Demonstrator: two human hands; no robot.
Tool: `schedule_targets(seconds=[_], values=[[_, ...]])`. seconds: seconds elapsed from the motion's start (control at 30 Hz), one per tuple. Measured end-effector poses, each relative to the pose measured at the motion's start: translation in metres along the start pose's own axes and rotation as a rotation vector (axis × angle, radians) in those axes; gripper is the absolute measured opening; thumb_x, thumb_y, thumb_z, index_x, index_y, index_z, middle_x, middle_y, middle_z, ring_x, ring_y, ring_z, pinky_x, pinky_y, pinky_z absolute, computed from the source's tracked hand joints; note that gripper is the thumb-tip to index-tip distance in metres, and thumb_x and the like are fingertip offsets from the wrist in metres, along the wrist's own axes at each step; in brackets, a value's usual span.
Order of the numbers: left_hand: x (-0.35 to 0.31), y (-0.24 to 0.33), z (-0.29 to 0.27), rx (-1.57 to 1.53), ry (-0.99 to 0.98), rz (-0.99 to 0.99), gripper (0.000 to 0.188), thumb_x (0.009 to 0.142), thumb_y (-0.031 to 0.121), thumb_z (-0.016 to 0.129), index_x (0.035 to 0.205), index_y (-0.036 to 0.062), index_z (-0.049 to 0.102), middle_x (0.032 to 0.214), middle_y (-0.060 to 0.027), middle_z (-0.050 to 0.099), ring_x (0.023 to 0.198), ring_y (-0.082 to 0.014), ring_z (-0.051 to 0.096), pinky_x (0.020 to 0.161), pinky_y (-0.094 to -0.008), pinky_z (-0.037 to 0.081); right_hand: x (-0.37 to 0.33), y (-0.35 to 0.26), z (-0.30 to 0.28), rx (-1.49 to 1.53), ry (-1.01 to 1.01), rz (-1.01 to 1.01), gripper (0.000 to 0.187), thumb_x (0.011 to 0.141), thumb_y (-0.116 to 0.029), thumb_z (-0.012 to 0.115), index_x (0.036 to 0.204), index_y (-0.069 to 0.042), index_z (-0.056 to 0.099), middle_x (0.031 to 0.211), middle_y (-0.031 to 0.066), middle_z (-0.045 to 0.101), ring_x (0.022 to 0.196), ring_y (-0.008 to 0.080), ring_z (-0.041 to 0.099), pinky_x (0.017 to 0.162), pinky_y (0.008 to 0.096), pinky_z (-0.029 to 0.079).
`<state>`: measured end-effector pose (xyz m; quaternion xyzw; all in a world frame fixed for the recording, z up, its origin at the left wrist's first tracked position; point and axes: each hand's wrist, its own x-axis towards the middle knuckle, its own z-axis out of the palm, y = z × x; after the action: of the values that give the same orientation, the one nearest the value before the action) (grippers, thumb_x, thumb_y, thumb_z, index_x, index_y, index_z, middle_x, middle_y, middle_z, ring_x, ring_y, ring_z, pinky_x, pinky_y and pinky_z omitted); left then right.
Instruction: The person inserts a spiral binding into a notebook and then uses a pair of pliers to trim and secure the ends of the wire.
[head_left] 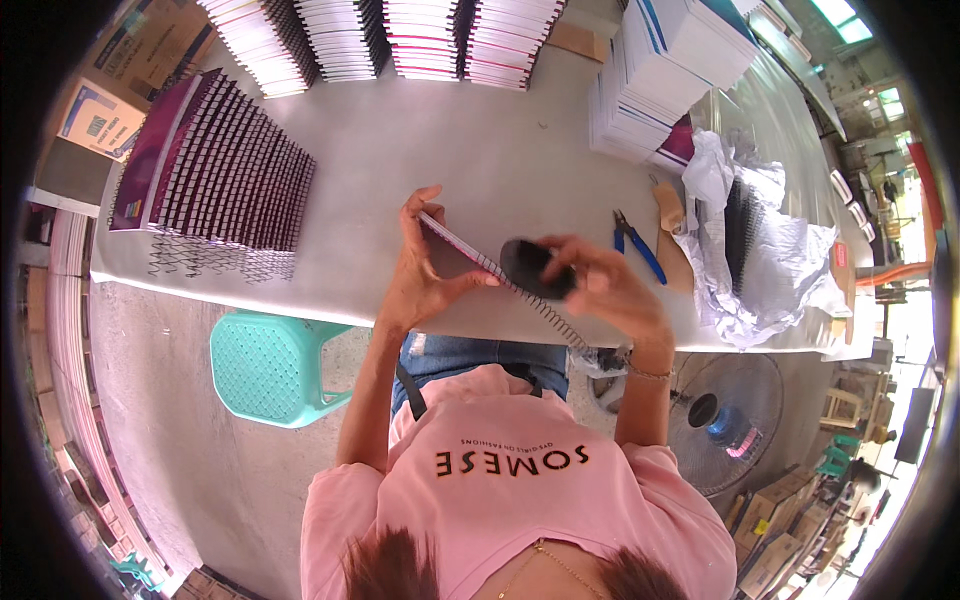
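My left hand (425,275) grips a thin book (458,246) by its ends, tilted so its punched spine edge faces up. A dark wire spiral coil (553,318) runs along that edge, and its free end sticks out past the near right corner. My right hand (610,285) has its fingers curled round a black, oval, smooth-looking object (525,268) that lies against the spine beside the coil. What the hidden side of that object looks like, I cannot tell. Both hands are over the table's near edge.
A stack of purple coil-bound books (220,170) stands at left, more bound stacks (425,40) at the back. Unbound white stacks (650,90) are at back right. Nearer lie blue-handled cutters (640,245), a wooden-handled tool (668,205) and crumpled white wrapping (790,270) with black coils (740,235). A green stool (265,368) stands below.
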<state>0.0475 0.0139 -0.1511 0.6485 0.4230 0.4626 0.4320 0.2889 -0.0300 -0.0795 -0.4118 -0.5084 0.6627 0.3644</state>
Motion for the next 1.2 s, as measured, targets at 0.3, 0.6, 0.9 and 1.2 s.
schedule_targets(seconds=[0.3,0.6,0.9,1.2], values=[[-0.003,-0.002,-0.001,-0.079,-0.071,0.021,0.115,0.051,0.017,0.097,0.141,0.0104,0.026,0.102,-0.0062,0.041,0.1,-0.0239,0.046,0.093,-0.0336,0.039,0.007,-0.001,0.003,-0.204,0.06,-0.001,0.038,0.069,-0.018,0.088,0.098,-0.003,0.067,0.128,0.0109,0.054,0.117,0.0194,0.053,0.099,0.0312,0.042],[-0.005,-0.009,-0.001,-0.124,-0.124,-0.063,0.114,0.05,0.016,0.097,0.141,0.011,0.028,0.112,-0.0081,0.042,0.102,-0.022,0.046,0.095,-0.033,0.039,0.001,-0.009,0.006,-0.098,-0.001,0.084,0.035,0.067,-0.009,0.086,0.097,-0.002,0.069,0.133,0.0109,0.051,0.121,0.0196,0.05,0.098,0.0304,0.043],[-0.005,-0.008,0.001,-0.128,-0.15,-0.057,0.108,0.053,0.015,0.095,0.14,0.0106,0.031,0.109,-0.0068,0.043,0.1,-0.0219,0.046,0.094,-0.0317,0.038,0.007,-0.013,0.014,-0.282,0.017,0.057,0.036,0.066,-0.007,0.086,0.098,-0.002,0.069,0.132,0.0111,0.051,0.116,0.02,0.053,0.098,0.0358,0.043],[-0.003,-0.007,0.002,-0.138,-0.149,-0.047,0.106,0.053,0.016,0.095,0.139,0.0093,0.033,0.119,-0.006,0.044,0.111,-0.0233,0.046,0.101,-0.0337,0.035,0.003,-0.008,0.011,0.068,-0.091,-0.036,0.039,0.071,-0.011,0.085,0.103,-0.001,0.066,0.134,0.0094,0.046,0.112,0.0138,0.054,0.096,0.0315,0.044]])
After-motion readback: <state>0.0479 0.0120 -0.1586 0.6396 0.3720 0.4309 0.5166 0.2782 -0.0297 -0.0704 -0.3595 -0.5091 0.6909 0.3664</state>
